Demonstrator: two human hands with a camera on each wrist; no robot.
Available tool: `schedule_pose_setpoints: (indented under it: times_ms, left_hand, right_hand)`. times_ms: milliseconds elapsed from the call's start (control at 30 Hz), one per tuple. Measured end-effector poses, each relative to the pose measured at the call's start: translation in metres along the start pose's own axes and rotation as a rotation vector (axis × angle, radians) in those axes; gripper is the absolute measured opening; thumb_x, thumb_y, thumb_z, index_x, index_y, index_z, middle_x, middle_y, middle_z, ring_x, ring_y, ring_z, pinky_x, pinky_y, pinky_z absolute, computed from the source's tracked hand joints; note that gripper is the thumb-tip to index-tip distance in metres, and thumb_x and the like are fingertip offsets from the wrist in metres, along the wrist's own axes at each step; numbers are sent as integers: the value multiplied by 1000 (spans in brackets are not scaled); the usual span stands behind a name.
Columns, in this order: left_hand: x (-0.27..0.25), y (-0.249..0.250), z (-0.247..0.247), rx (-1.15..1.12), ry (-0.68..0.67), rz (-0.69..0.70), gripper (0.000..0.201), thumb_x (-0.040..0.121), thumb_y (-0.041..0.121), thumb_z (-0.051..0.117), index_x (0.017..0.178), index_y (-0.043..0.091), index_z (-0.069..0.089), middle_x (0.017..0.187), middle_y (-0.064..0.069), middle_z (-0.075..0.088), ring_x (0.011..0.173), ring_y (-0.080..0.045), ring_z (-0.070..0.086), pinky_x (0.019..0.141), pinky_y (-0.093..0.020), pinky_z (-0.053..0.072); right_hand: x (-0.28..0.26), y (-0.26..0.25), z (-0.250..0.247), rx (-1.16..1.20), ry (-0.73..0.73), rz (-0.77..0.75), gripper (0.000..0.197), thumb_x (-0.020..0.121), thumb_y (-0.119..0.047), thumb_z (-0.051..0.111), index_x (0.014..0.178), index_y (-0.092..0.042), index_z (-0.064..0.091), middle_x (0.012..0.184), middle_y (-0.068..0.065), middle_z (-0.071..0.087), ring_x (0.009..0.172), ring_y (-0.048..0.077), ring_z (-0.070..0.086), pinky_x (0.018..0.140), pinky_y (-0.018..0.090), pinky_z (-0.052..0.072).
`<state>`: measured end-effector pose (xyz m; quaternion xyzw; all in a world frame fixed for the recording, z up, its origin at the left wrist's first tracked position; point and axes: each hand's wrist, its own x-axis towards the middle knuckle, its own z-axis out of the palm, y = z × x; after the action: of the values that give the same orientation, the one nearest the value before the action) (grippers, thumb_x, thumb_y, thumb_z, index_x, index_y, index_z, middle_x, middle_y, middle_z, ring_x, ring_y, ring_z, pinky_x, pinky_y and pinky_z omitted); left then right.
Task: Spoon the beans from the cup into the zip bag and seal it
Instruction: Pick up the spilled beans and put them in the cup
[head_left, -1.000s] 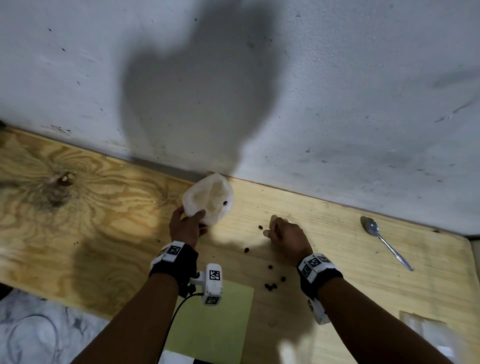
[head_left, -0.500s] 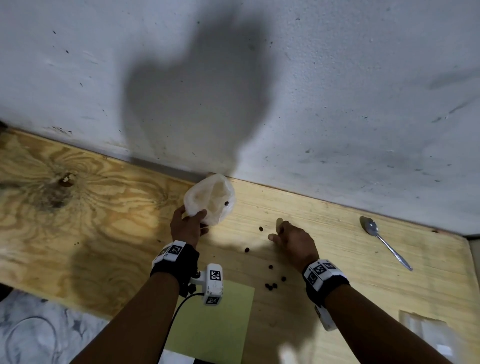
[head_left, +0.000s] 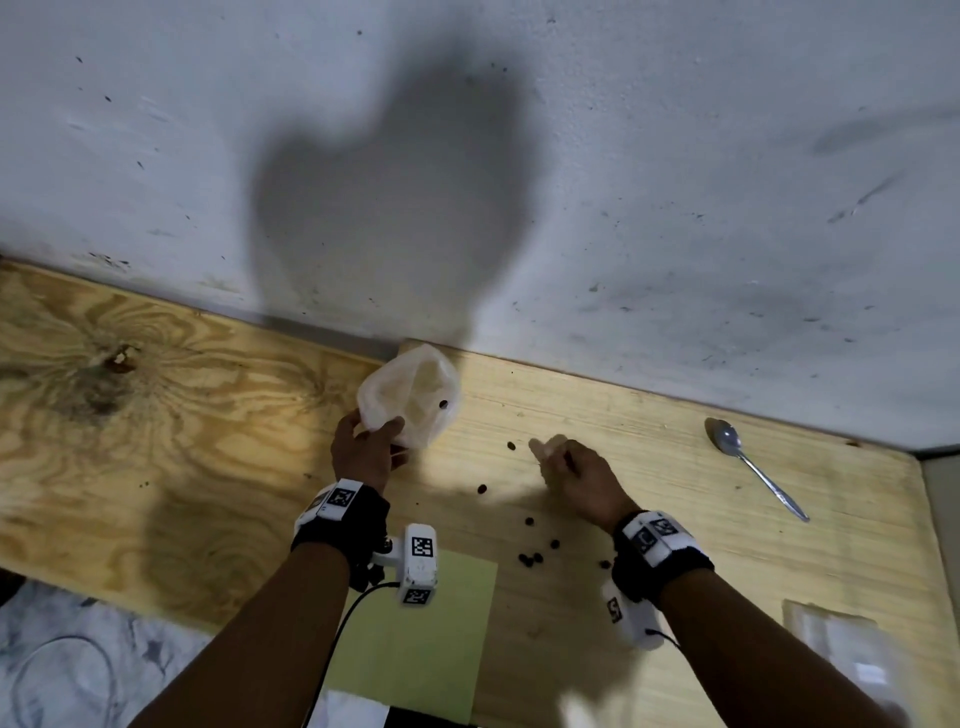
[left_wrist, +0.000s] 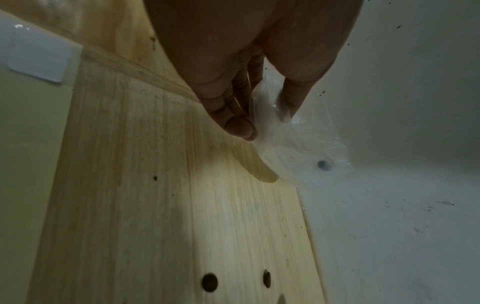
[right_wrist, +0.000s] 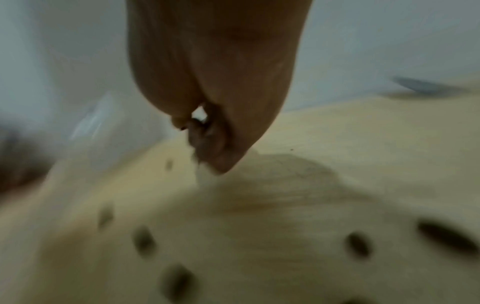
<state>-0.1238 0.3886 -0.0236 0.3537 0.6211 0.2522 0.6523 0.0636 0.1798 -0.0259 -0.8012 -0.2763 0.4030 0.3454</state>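
Beans are scattered on the bench at lower centre; one is pinched by the right hand. If the cup, gripped tilted by the left hand, tips further, more could be spilled.

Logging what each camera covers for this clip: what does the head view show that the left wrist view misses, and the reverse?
Only the head view shows the spoon lying far right, the right hand above the scattered beans, and another plastic bag at the table's near right edge. Only the left wrist view shows the fingers and thumb pinching the film close up. Both show the left hand holding the zip bag with one bean inside.
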Motion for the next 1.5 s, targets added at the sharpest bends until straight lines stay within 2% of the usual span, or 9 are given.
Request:
schedule_pose_setpoints:
  times_ms: [200,533,700,933,1033,1100,1167,1300,1500]
  left_hand:
    - [-9,3,7,-8,1,19,57,79,5,75,130,12,51,120,-23,63,86,-37,66,48,-27,55]
    - [-15,-1,-4,-34,8,24,49,81,3,73,124,16,51,117,-22,63,89,-35,64,49,-25,55]
    - [-10,-6,-13,-45,34,1,49,80,1,74,121,16,52,116,-22,62,90,-38,64,55,-32,59]
    - [-3,0,-16,-56,13,-2,56,82,0,73,131,10,49,113,-21,60,91,-38,62,63,-36,55]
    - [-3,3,-16,-35,3,10,55,82,1,72,132,10,49,111,-19,60,89,-37,62,60,-34,54]
    - [-4,5,-15,-24,-9,17,55,82,1,72,131,11,50,110,-18,60,88,-36,63,57,-33,56]
    - [-5,6,-13,-4,-24,20,54,82,2,73,131,12,50,110,-18,61,85,-35,63,54,-31,56]
    - [-11,4,-6,44,-57,27,55,83,3,72,131,10,49,114,-20,60,78,-32,63,47,-24,55]
    - [-36,-8,14,87,-104,23,59,83,3,72,136,9,46,122,-23,59,87,-34,62,51,-29,55]
  right_hand:
    - [-19,-14,-29,1209,-107,382,29,102,-27,45,76,-17,48,65,0,50,41,7,38,30,17,27]
    - [18,-31,-1,577,-35,234,27,92,-5,58,67,-11,60,65,4,52,47,14,38,43,22,27]
    - [39,-22,29,44,71,24,21,77,-28,83,90,-16,72,82,-1,72,71,2,66,67,8,46]
    - [44,-8,42,-216,143,-48,10,85,-19,74,81,-18,64,82,2,66,74,12,61,69,15,41]
    - [41,-9,42,-163,111,-71,16,92,-15,64,77,-20,59,84,-2,68,71,-8,60,65,2,37]
    - [36,-14,39,19,93,-16,20,96,-24,60,79,-14,60,84,0,71,73,1,64,66,12,45]
    - [24,-19,29,433,79,117,25,100,-26,55,80,-11,56,69,6,58,57,17,52,49,22,39]
    - [-11,-14,-4,1147,29,371,25,100,-21,42,77,-17,50,59,-3,35,42,9,27,35,17,21]
    - [-72,24,-54,1138,180,334,10,75,-17,41,66,-13,44,58,1,37,41,11,25,36,17,18]
